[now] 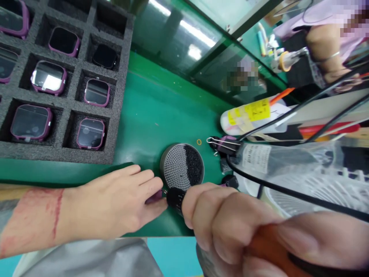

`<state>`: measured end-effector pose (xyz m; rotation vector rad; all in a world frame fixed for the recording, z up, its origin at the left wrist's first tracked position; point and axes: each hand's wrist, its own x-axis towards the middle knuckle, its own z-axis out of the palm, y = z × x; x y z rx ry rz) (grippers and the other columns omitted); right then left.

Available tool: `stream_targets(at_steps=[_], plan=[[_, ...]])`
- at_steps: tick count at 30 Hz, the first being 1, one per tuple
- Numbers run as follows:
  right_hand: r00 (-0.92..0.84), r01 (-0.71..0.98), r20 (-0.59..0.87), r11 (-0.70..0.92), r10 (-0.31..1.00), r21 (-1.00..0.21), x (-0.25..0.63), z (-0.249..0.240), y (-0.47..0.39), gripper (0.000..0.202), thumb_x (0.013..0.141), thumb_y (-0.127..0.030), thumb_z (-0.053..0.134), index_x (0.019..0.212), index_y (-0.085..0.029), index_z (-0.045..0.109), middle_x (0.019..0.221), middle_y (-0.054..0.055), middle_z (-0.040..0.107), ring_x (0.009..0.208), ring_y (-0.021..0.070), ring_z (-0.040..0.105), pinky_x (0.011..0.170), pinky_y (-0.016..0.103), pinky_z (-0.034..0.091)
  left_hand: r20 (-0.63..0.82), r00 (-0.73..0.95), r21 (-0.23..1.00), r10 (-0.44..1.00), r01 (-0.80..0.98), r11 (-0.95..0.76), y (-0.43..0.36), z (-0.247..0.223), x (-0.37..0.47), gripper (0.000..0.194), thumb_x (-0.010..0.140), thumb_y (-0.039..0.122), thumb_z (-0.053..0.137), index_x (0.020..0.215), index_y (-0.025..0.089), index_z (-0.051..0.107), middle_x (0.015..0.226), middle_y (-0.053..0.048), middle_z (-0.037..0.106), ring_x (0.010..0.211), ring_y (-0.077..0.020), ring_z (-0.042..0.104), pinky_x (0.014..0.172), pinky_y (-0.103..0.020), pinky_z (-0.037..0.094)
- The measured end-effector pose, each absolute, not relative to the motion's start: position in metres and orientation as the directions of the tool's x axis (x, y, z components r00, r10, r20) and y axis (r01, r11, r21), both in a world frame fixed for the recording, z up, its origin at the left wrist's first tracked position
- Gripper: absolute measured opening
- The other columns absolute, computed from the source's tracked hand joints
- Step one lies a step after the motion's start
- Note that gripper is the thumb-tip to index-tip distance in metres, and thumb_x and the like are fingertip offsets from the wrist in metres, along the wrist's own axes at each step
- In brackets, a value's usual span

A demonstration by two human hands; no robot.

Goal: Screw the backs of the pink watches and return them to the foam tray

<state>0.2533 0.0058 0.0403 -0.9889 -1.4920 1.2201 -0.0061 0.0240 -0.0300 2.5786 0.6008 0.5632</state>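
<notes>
My right hand [230, 215] grips an electric screwdriver with an orange body and a black ringed nose [175, 199], pointed left. My left hand [121, 200] is closed around a small purple-edged piece [155, 197], mostly hidden by the fingers; its colour resembles the watch cases in the tray. The screwdriver's tip is at that piece, though I cannot tell whether it touches. Just beyond both hands stands a round dish [175, 165] with a dotted grid, its right side covered by tiny black parts [194, 165], apparently screws.
A grey foam tray [113, 127] at the left holds several purple watch cases [31, 122] in compartments. To the right are a yellow-labelled bottle [249, 111], a binder clip [230, 147], a black cable [291, 193] and a white grille [311, 188]. Another person's arm [324, 42] is beyond the glass panel.
</notes>
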Motion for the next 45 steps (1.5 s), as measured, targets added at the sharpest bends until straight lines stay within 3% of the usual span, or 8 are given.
stream_targets(at_steps=[4,9,11,14,16,25,39,45], plan=[[-0.102,-0.021,0.251,0.250,0.963,-0.968,0.244,0.040,0.016,0.061,0.080,-0.045,0.112,0.118,-0.045,0.064,0.091,-0.002,0.062,0.074,0.0290,0.066,0.057,0.049,0.064,0.241,0.861,0.451,0.448,0.310,-0.837,0.022,-0.027,-0.008,0.014,0.101,0.012,0.076,0.111,0.022,0.071,0.112,-0.006,0.068,0.091,-0.0242,0.055,0.078,-0.041,0.041],[-0.032,0.002,0.246,0.246,0.969,-0.969,0.238,0.033,0.021,0.059,0.086,-0.045,0.111,0.123,-0.044,0.065,0.085,-0.005,0.060,0.067,0.0243,0.065,0.056,0.044,0.062,0.265,0.872,0.429,0.411,0.275,-0.860,0.020,-0.027,-0.010,0.003,0.108,0.021,0.074,0.106,0.023,0.073,0.137,-0.013,0.075,0.114,-0.0299,0.065,0.091,-0.043,0.052],[-0.019,-0.020,0.278,0.277,0.960,-0.961,0.241,0.029,0.024,0.047,0.096,-0.041,0.104,0.125,-0.042,0.067,0.080,-0.008,0.059,0.059,0.0202,0.061,0.054,0.040,0.061,0.284,0.859,0.428,0.427,0.285,-0.858,0.020,-0.027,-0.010,0.006,0.112,0.021,0.069,0.111,0.022,0.075,0.143,-0.015,0.076,0.119,-0.0317,0.067,0.094,-0.045,0.054],[-0.063,-0.097,0.358,0.352,0.931,-0.931,0.246,0.023,0.031,0.023,0.113,-0.030,0.083,0.132,-0.037,0.073,0.075,-0.010,0.058,0.051,0.0141,0.057,0.053,0.036,0.058,0.339,0.814,0.417,0.471,0.318,-0.851,0.019,-0.029,-0.010,0.012,0.115,0.017,0.065,0.113,0.019,0.077,0.137,-0.015,0.078,0.118,-0.0316,0.069,0.095,-0.046,0.056],[-0.093,-0.130,0.381,0.369,0.920,-0.920,0.246,0.020,0.036,0.022,0.116,-0.024,0.076,0.136,-0.035,0.074,0.074,-0.011,0.060,0.049,0.0127,0.057,0.053,0.036,0.058,0.358,0.783,0.427,0.509,0.347,-0.835,0.017,-0.031,-0.011,0.014,0.118,0.016,0.065,0.118,0.018,0.079,0.133,-0.013,0.080,0.120,-0.0314,0.069,0.095,-0.047,0.056],[0.067,-0.168,0.431,0.436,0.900,-0.884,0.225,0.006,0.028,0.020,0.115,-0.023,0.078,0.131,-0.031,0.068,0.078,-0.013,0.055,0.049,0.0085,0.048,0.051,0.031,0.052,0.335,0.768,0.455,0.545,0.375,-0.808,0.015,-0.034,-0.012,0.022,0.122,0.019,0.065,0.138,0.015,0.079,0.125,-0.011,0.083,0.119,-0.0327,0.072,0.090,-0.049,0.057],[0.045,-0.161,0.463,0.464,0.885,-0.871,0.223,0.004,0.033,0.021,0.115,-0.020,0.075,0.133,-0.029,0.068,0.079,-0.012,0.056,0.049,0.0082,0.049,0.051,0.031,0.053,0.349,0.795,0.435,0.496,0.331,-0.837,0.024,-0.028,-0.010,0.034,0.123,0.009,0.050,0.133,0.013,0.083,0.127,-0.014,0.084,0.116,-0.0327,0.074,0.081,-0.047,0.053],[0.040,-0.176,0.417,0.417,0.908,-0.892,0.227,0.009,0.029,0.020,0.114,-0.021,0.076,0.132,-0.030,0.071,0.078,-0.011,0.058,0.051,0.0100,0.053,0.054,0.033,0.055,0.393,0.780,0.438,0.487,0.306,-0.845,0.023,-0.031,-0.010,0.034,0.125,0.012,0.051,0.127,0.011,0.084,0.121,-0.012,0.084,0.100,-0.0274,0.071,0.081,-0.045,0.053]])
